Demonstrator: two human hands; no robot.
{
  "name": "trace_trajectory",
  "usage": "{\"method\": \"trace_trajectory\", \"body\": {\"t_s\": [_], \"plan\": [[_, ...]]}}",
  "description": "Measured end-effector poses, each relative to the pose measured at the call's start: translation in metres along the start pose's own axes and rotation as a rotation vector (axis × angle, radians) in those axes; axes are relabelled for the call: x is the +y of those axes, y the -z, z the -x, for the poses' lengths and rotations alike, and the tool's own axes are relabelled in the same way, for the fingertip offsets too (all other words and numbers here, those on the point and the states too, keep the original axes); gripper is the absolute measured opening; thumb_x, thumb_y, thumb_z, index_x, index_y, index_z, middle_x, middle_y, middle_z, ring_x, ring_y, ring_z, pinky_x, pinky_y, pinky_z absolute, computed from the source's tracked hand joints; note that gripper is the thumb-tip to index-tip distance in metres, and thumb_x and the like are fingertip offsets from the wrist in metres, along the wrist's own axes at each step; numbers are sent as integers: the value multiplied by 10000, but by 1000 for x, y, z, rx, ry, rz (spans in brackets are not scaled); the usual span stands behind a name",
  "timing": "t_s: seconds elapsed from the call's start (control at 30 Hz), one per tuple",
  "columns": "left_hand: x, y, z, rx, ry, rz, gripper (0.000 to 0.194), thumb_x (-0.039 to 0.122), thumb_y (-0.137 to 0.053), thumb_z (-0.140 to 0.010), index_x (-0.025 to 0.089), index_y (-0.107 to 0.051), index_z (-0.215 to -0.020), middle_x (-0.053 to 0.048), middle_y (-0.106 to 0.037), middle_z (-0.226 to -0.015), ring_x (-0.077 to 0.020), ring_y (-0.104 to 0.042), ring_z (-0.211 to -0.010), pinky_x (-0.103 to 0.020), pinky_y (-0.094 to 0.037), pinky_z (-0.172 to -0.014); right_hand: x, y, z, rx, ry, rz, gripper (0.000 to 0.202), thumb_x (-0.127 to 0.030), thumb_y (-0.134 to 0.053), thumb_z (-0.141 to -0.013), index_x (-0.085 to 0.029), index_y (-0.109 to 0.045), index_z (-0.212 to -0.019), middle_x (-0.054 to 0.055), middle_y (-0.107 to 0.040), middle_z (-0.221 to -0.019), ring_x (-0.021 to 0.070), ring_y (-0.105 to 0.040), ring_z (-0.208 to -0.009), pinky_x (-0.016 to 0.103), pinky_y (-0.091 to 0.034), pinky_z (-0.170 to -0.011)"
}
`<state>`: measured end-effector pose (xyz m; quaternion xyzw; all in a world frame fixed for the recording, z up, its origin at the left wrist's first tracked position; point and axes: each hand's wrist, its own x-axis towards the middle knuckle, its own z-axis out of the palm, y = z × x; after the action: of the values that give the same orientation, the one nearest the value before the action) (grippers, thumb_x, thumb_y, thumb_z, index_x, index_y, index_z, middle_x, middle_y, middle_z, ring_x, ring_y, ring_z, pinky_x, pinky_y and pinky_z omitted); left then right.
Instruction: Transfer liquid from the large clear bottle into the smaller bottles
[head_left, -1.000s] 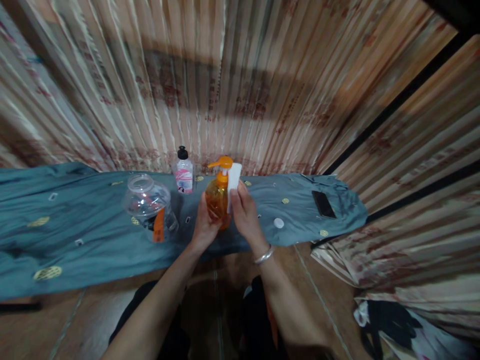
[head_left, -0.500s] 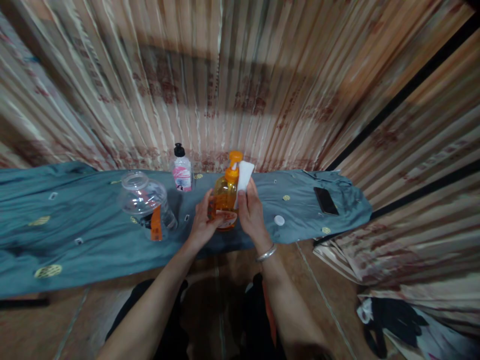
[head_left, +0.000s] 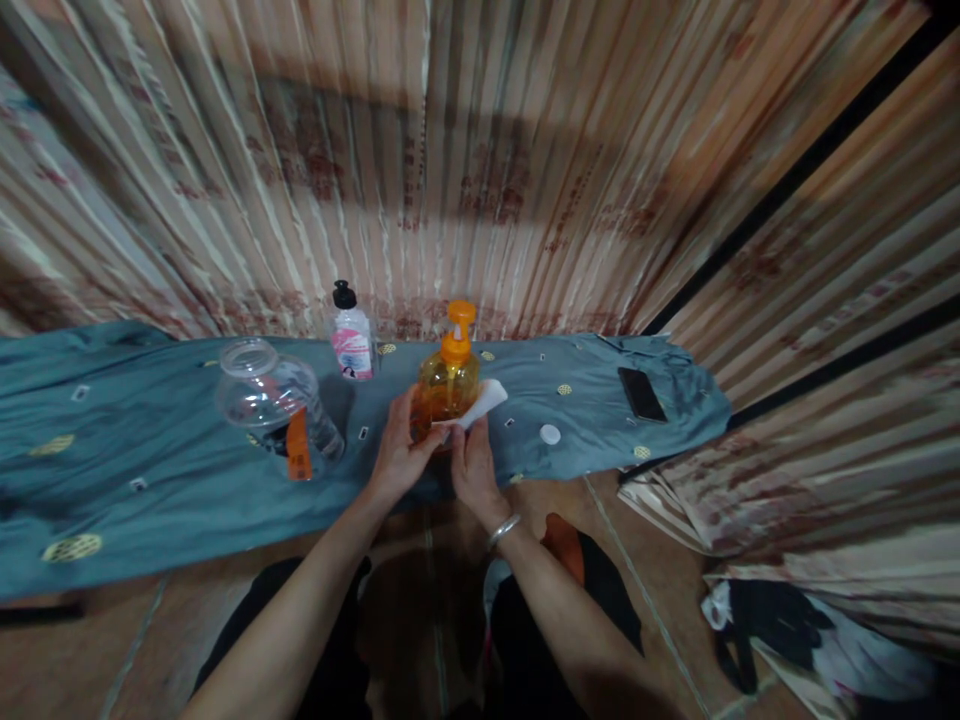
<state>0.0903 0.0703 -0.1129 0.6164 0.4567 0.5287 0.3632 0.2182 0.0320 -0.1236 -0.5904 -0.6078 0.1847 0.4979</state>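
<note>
An orange pump bottle [head_left: 448,375] with amber liquid stands upright between my hands on the cloth-covered table. My left hand [head_left: 399,452] is closed around its left side, thumb across the front. A folded white tissue [head_left: 487,397] lies slantwise against the bottle's lower right front. My right hand [head_left: 476,472] pinches the tissue from below, fingertips close to my left thumb. The tissue and fingers hide the bottle's label. To the left are a clear plastic jar [head_left: 259,390] with an orange label and a clear bottle [head_left: 352,345] with a black cap and pink label.
A small white round disc [head_left: 550,434] and a dark phone [head_left: 641,394] lie to the right on the green-blue tablecloth [head_left: 150,400]. A pleated curtain [head_left: 480,180] hangs behind the table. Black poles [head_left: 795,180] cross at the right. Dark and white fabric [head_left: 795,630] lies at the lower right.
My right hand has moved down and inward from the bottle's right side. The tissue, upright before, now slants low across the bottle's front. My left hand still holds the bottle.
</note>
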Motion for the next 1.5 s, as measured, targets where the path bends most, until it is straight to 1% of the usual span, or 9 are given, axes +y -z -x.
{"method": "trace_trajectory", "body": {"t_s": [0.13,0.27,0.53,0.73,0.9,1.0,1.17,1.37,1.5], "plan": [[2,1,3,-17,17,9,644,381,-647,-852,250,-460,-1455,-128,-534,-1498,-318,-549,-1359,-526,-474,-1120,9,1,4,-48,-69,-89,522,-399,-300,-1022,-94,-396,-1434,232,-563,-1389,264,-549,-1333,468,-428,-1148],[6,4,5,-39,-1,-6,583,367,-568,-900,255,-469,-1463,-97,-561,-1501,-305,-517,-1408,-535,-380,-1207,-10,14,-8,11,-17,-30,499,-347,-332,-1013,-113,-414,-1446,218,-585,-1370,273,-536,-1345,482,-431,-1142],[6,-4,26,-94,-93,-34,705,341,-551,-908,193,-317,-1556,-166,-388,-1623,-327,-352,-1521,-561,-267,-1258,-67,33,-39,76,263,123,677,-423,-357,-1039,-125,-118,-1598,205,-197,-1660,275,-153,-1572,544,-248,-1252],[11,-14,47,-153,-112,-19,709,246,-591,-880,252,-338,-1543,-143,-365,-1618,-330,-320,-1525,-604,-265,-1245,-62,47,-61,44,246,48,724,-453,-608,-938,-194,-303,-1542,178,-447,-1509,309,-409,-1430,520,-366,-1176],[14,-10,36,-146,-31,40,560,289,-614,-887,288,-488,-1432,-120,-500,-1496,-313,-475,-1414,-579,-405,-1168,-60,58,-67,39,166,-3,609,-407,-665,-875,-187,-456,-1403,135,-598,-1285,288,-564,-1221,477,-459,-1068],[11,-5,18,-94,56,90,580,325,-620,-890,304,-456,-1447,-122,-495,-1509,-317,-513,-1383,-575,-463,-1112,-65,59,-66,33,132,-5,548,-377,-701,-820,-181,-513,-1295,113,-630,-1192,273,-597,-1131,447,-495,-1015],[6,-7,-7,-47,119,194,755,262,-646,-825,318,-352,-1518,-78,-408,-1619,-339,-390,-1495,-584,-407,-1162,-74,62,-65,-33,154,-37,431,-320,-691,-771,-189,-558,-1159,72,-654,-1069,252,-613,-1039,397,-515,-953],[11,-11,-19,-90,86,283,736,254,-655,-746,265,-481,-1460,-37,-547,-1533,-320,-455,-1461,-512,-378,-1217,-75,74,-68,-163,163,-84,338,-350,-668,-814,-189,-580,-1098,36,-661,-1000,215,-611,-933,342,-516,-867],[8,-10,-21,-79,81,285,652,301,-647,-773,257,-537,-1414,-42,-584,-1499,-311,-487,-1439,-513,-376,-1215,-70,73,-67,-109,199,-13,300,-311,-630,-851,-189,-576,-1120,75,-664,-1080,241,-619,-1011,381,-529,-910]]}}
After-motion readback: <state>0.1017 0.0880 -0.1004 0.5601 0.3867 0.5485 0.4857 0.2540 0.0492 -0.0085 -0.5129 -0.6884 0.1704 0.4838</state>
